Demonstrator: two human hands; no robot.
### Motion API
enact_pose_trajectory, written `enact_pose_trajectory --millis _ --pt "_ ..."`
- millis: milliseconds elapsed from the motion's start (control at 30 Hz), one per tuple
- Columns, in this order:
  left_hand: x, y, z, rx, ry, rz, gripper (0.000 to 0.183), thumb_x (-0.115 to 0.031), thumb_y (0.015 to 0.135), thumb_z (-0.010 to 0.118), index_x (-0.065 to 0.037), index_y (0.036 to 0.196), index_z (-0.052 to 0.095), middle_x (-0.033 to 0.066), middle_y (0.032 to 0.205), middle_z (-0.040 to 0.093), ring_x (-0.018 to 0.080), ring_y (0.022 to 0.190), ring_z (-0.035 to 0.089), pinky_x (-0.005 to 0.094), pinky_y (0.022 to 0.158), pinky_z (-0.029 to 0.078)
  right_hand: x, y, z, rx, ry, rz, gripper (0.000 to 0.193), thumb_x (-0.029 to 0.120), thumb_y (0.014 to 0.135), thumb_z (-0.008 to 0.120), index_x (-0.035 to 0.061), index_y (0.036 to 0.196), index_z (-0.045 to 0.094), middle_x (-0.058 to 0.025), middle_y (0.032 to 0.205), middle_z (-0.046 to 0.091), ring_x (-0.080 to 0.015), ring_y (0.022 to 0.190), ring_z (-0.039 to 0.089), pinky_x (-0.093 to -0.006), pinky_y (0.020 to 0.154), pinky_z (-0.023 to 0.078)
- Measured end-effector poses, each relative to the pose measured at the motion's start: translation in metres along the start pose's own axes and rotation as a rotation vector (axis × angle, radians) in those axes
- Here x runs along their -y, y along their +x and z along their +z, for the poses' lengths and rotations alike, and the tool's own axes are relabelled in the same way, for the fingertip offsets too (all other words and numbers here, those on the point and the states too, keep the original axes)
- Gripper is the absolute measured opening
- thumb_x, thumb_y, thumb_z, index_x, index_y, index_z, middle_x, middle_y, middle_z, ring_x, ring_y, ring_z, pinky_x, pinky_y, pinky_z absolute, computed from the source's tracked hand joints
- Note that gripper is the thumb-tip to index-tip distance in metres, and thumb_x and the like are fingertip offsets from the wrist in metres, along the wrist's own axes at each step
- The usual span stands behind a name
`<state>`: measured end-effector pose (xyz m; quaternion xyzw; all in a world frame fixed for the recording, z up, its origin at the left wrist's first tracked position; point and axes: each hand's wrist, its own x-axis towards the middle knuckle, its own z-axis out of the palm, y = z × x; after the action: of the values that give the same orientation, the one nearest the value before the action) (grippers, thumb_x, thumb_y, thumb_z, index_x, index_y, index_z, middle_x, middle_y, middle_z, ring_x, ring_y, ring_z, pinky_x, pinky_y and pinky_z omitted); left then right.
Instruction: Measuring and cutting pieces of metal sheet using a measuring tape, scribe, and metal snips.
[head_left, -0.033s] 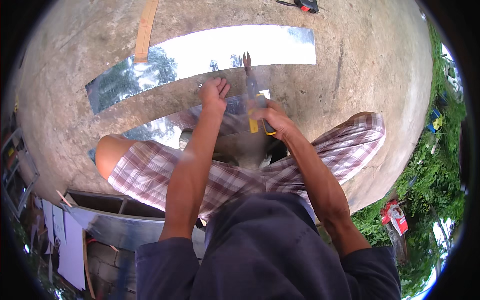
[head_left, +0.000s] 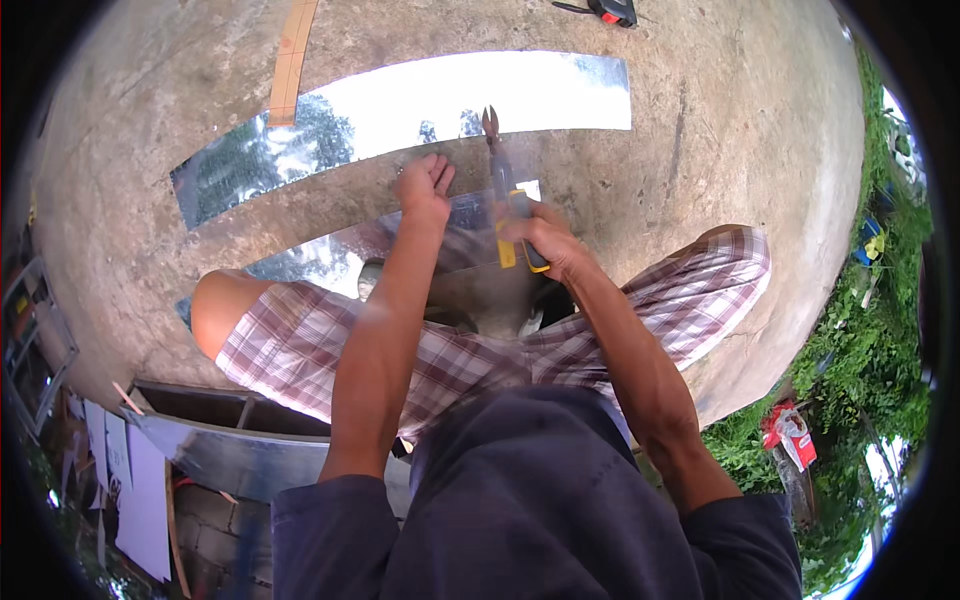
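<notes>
My right hand is wrapped round the yellow and grey handles of a pair of tin snips. Their blades point away from me, parted at the tips, over the near edge of a long shiny metal sheet. My left hand is over the concrete between that sheet and a second metal strip. Its fingers are curled, and whatever they may hold cannot be made out. The second strip lies close to my crossed legs, partly covered by my left forearm.
A flat wooden strip rests with its end on the far sheet. Beyond, at the top, is a black and red tape measure. A metal frame stands behind my left knee. Green plants border the concrete floor on the right.
My left hand has shifted slightly to the left. The blades of the snips have tilted a little to the left and nearer; the sheets have stayed put.
</notes>
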<state>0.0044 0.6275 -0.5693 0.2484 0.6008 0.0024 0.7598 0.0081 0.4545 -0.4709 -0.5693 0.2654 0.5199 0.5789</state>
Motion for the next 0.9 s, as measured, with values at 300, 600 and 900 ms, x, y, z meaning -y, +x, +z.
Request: enact_pose_trajectory --millis 300,600,900 --pt "-0.010 0.012 0.002 -0.004 -0.235 -0.037 0.034 -0.007 0.091 0.057 0.005 0.121 0.048 0.0166 0.126 0.052 0.0299 0.121 0.049 0.0484 0.106 0.042 -0.036 0.011 0.012 -0.021 -0.012 -0.091 0.024 0.008 0.069 0.064 0.0077 0.092 0.059 -0.0007 0.080 0.055 -0.0141 0.073 0.051 -0.0279 0.065 0.041" --pt "-0.009 0.022 0.011 0.071 -0.049 0.030 0.032 -0.001 0.081 0.072 0.004 0.108 0.055 0.0135 0.104 0.065 0.0282 0.100 0.064 0.0434 0.088 0.055 -0.051 0.021 0.012 -0.113 -0.146 -0.110 0.019 0.008 0.069 0.061 0.0047 0.088 0.060 -0.0046 0.076 0.059 -0.0145 0.071 0.055 -0.0286 0.066 0.042" --pt "-0.007 0.025 0.016 0.148 0.037 0.098 0.029 0.003 0.081 0.070 0.012 0.103 0.052 0.0212 0.099 0.065 0.0369 0.093 0.068 0.0453 0.081 0.059 -0.057 0.037 0.018 -0.114 -0.237 -0.150 0.019 0.013 0.071 0.063 0.0061 0.089 0.059 -0.0045 0.076 0.059 -0.0163 0.072 0.055 -0.0305 0.068 0.044"
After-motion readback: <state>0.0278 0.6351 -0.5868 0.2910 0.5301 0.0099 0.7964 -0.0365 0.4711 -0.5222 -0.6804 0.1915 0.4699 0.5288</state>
